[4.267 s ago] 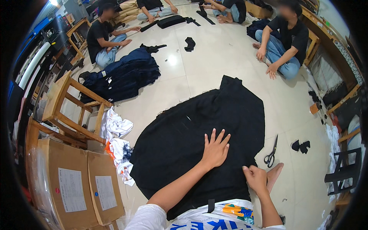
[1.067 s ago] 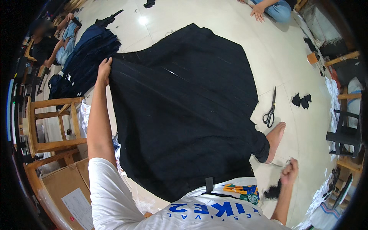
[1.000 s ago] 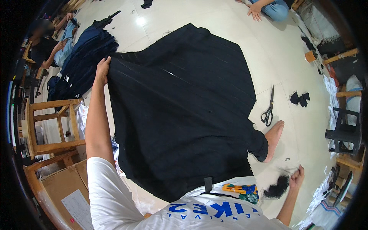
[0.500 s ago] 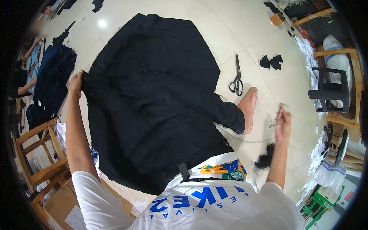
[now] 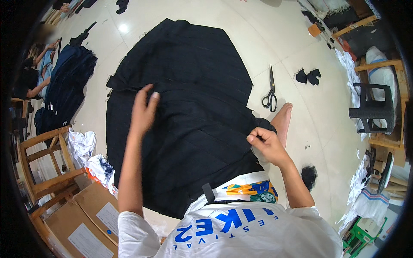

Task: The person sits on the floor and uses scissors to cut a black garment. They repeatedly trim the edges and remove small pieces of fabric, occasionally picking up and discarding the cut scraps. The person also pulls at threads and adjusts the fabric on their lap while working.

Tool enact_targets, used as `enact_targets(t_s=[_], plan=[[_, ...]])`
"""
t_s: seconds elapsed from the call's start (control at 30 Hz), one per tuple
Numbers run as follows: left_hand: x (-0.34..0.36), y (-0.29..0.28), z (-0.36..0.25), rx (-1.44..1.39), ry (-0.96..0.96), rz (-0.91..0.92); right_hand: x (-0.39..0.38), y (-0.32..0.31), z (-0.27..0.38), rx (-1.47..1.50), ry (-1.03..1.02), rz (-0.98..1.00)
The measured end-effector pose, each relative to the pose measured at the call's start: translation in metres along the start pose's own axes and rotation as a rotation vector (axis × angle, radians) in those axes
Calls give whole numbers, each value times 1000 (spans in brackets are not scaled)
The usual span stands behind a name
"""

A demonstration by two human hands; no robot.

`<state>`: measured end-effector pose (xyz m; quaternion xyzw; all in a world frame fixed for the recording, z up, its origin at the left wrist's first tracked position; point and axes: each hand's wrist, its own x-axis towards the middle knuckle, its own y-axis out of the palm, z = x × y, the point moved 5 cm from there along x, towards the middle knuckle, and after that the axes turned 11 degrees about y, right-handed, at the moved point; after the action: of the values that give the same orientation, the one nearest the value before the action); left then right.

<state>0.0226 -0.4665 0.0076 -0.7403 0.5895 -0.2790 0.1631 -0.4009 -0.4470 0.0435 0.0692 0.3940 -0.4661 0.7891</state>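
Note:
A large black cloth (image 5: 185, 116) with faint stripes is spread over my lap and the floor in front of me. My left hand (image 5: 145, 109) is over its left part, fingers and thumb apart, touching or just above the surface. At the cloth's right side my right hand (image 5: 269, 146) is closed, thumb against the bent fingers. Whatever it pinches, if anything, is too small to make out. My bare foot (image 5: 282, 122) shows past the cloth. Beyond the foot, black-handled scissors (image 5: 270, 92) lie on the floor, blades pointing away from me.
Black scraps (image 5: 308, 77) and a tangle of black thread (image 5: 309, 177) lie at the right. A dark plastic stool (image 5: 372, 109) stands at the far right. At left are a wooden frame (image 5: 47, 165), cardboard boxes (image 5: 86, 219) and dark blue cloth (image 5: 66, 88) near another person's arms (image 5: 41, 88).
My left hand has let go of the cloth's left corner and moved right over it. My right hand has come in from the right to the cloth's edge.

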Motion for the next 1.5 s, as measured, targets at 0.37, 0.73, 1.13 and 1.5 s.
enact_targets(t_s=[0.37, 0.73, 1.13, 1.5], plan=[[-44, 68, -37, 81, -57, -31, 0, 8, 28, 1015, -173, 184], [-45, 69, -75, 67, 247, 52, 27, 15, 49, 127, -367, -354], [-47, 65, -85, 283, 214, 62, 10, -14, -28, 286, 80, -213], [-31, 46, -56, -9, 353, -100, -172, -256, -233, 627, 226, -683]])
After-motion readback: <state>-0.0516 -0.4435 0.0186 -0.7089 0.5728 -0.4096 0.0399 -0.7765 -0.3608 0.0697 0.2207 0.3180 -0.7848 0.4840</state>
